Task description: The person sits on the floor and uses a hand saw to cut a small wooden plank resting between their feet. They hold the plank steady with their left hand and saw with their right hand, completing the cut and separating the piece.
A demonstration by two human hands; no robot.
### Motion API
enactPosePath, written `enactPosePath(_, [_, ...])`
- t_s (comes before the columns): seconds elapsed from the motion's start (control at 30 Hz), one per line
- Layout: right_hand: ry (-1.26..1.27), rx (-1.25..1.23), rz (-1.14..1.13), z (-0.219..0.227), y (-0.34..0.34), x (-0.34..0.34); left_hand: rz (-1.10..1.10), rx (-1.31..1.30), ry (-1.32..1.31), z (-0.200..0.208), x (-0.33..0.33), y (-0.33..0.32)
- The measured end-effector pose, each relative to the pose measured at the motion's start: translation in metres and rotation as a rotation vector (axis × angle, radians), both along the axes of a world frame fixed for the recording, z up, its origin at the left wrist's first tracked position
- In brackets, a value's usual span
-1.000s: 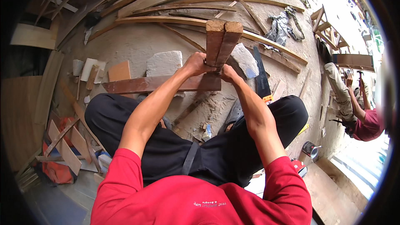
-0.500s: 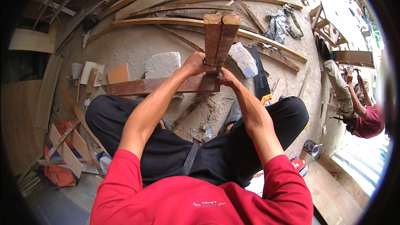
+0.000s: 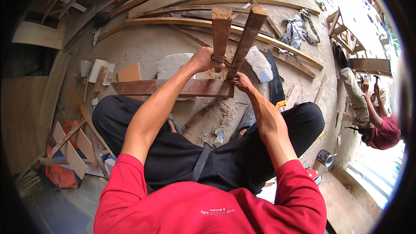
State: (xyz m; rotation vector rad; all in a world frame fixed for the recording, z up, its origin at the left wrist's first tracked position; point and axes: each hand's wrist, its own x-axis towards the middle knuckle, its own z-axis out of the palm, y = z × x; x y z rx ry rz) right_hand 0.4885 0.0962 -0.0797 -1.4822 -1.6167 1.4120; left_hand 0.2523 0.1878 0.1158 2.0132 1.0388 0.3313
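My left hand (image 3: 204, 60) is closed around the lower part of a reddish-brown wooden post (image 3: 220, 34), whose pale sawn end faces up. Just right of it leans a second wooden post (image 3: 247, 39), with my right hand (image 3: 243, 82) closed at its lower end. That end meets the right end of a brown wooden board (image 3: 173, 87) lying crosswise in front of me; whether they are joined I cannot tell. A gap separates the two posts. Behind the board are two pale stone blocks (image 3: 173, 65) (image 3: 259, 64).
A handsaw (image 3: 274, 77) with an orange handle lies right of the right-hand stone. Long wooden strips (image 3: 190, 21) spread across the far floor. Wood offcuts (image 3: 69, 149) lie at left, a can (image 3: 325, 157) at right. Another person (image 3: 381, 125) holds a hammer at far right.
The two posts, side by side before, now stand apart: the left one has shifted left with my left hand, the right one tilts further right. My right hand has moved slightly right.
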Motion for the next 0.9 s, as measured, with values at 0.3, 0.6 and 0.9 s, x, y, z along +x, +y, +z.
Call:
enactPosePath(0.3, [-0.136, 0.064, -0.022, 0.047, -0.017, -0.013, 0.096, -0.072, -0.115, 0.026, -0.06, -0.02])
enactPosePath(0.6, [-0.208, 0.045, -0.021, 0.059, -0.027, -0.011, 0.159, -0.117, -0.201, 0.033, -0.107, -0.047])
enactPosePath(0.9, [-0.207, 0.074, 0.005, 0.059, -0.032, -0.016, 0.144, -0.1, -0.215, 0.041, -0.136, -0.067])
